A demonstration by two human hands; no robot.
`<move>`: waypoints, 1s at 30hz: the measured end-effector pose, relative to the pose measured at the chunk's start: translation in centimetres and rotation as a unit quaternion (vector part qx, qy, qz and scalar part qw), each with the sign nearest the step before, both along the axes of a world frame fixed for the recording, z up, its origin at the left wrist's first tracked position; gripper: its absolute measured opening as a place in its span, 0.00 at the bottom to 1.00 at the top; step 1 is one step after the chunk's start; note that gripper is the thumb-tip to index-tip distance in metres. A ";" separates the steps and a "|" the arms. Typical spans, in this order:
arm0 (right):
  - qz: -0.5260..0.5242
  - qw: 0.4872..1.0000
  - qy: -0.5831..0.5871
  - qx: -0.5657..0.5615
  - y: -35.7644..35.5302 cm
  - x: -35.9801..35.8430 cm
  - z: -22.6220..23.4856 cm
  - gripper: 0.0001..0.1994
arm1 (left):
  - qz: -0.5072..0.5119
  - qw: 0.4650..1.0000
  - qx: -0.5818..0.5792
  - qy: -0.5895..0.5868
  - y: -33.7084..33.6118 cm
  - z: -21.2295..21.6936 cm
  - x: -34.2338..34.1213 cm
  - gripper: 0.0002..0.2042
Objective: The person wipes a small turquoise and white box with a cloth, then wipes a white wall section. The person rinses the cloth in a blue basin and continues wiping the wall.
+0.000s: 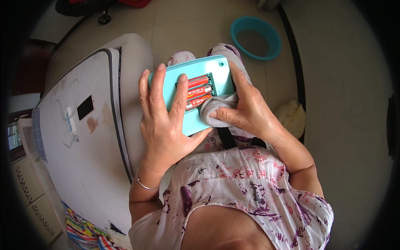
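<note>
Over my lap I hold a flat turquoise plastic device (166,89), its open battery compartment facing up. Three red batteries (199,91) lie side by side in the compartment. My left hand (162,114) grips the device from its left side, fingers spread over its face and thumb along the near edge. A folded grey cloth (214,112) is pinched under the thumb of my right hand (248,110), against the lower right part of the device beside the batteries. The right fingers go behind the device's right edge, where they are partly hidden. What the device is for cannot be told.
On my left is a bed or padded seat with a pale mattress (100,166). A phone (86,107) and a white power strip (70,118) with a cable lie on it. A turquoise basin (256,37) stands on the floor ahead right; a pale yellow bundle (291,118) lies by the wall.
</note>
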State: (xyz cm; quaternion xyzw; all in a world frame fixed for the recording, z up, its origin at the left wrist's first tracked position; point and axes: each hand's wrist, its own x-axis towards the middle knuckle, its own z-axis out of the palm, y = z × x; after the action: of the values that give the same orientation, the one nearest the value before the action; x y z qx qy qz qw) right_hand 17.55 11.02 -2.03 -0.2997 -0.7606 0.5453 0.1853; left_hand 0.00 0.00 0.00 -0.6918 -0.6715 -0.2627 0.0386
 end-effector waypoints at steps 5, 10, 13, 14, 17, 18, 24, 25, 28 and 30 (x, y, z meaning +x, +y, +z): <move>0.068 0.986 0.123 -0.091 1.3 0.7 -1.2 0.41 | -0.003 1.000 -0.012 0.002 -0.6 0.8 -0.8 0.50; 0.079 0.980 0.109 -0.145 2.7 2.0 -1.8 0.43 | -0.016 1.000 -0.002 -0.012 0.1 0.5 -0.7 0.49; 0.052 0.988 0.115 -0.088 1.9 0.8 -2.0 0.46 | -0.012 1.000 -0.008 0.004 0.2 0.6 -0.4 0.49; 0.031 0.992 0.081 -0.090 1.6 0.5 -1.5 0.51 | -0.009 1.000 -0.012 0.012 0.3 0.7 -0.3 0.49; -0.007 1.000 0.012 -0.009 0.5 -0.2 -0.6 0.56 | -0.003 1.000 -0.014 0.016 0.2 0.4 0.1 0.49; -0.029 0.999 -0.011 0.011 0.1 -0.5 -0.9 0.58 | -0.002 1.000 -0.007 0.014 0.3 0.3 0.1 0.49; -0.033 0.997 0.070 -0.011 -0.1 -1.5 -1.0 0.57 | -0.011 1.000 -0.006 -0.016 0.3 0.4 -0.8 0.53; -0.029 0.995 0.085 -0.032 0.0 -1.5 -1.0 0.57 | -0.024 0.998 -0.012 -0.058 0.2 0.7 -1.2 0.55; -0.033 0.994 0.082 -0.062 0.4 -0.9 -0.8 0.57 | -0.056 0.993 -0.010 -0.107 -0.1 0.4 -3.2 0.66; -0.029 0.996 0.072 -0.051 0.5 -0.7 -0.9 0.58 | -0.075 0.985 -0.005 -0.156 0.2 -0.8 -3.6 0.68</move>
State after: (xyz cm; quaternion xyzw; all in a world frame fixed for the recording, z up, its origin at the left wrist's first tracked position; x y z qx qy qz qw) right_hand 16.80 11.51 -2.96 -0.2909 -0.7074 0.5977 0.2401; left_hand -3.59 0.18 -0.79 -0.6911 -0.6165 -0.3665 -0.0899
